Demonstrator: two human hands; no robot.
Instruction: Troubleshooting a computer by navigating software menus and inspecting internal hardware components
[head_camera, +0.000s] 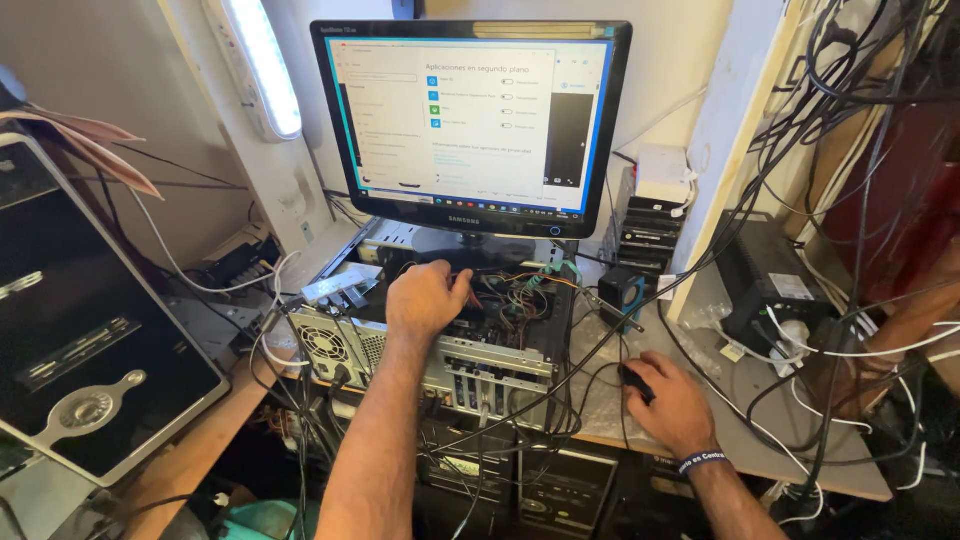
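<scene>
Forearms enter from the bottom edge, both bare, the right wrist carrying a dark band. Left hand (425, 298) reaches into the open case (480, 355), a desktop chassis lying on the desk (850, 470) below the monitor (470, 120). Its fingers are curled downward among the internal wires (515, 295); whether they pinch anything cannot be told, since the fingertips are hidden behind the knuckles. Right hand (672, 402) lies cupped over a black mouse (633, 380) on the desk, just right of the case, palm down, fingers closed loosely round it.

Judgement on handling: the case is sheet metal, stiff and heavy, with thin edges at the rear plate that may cut; best taken by the frame, not the slot brackets. The wires are soft and light but fragile at their connectors, so they should be held by the plug body. The mouse is light, rigid and smooth.

Surroundings: a second tower (80, 340) stands at left, a black power unit (765, 275) at right, drives (645, 235) stacked behind, and cables (850, 120) hang thickly across the right side. The monitor is lit, showing a settings window.
</scene>
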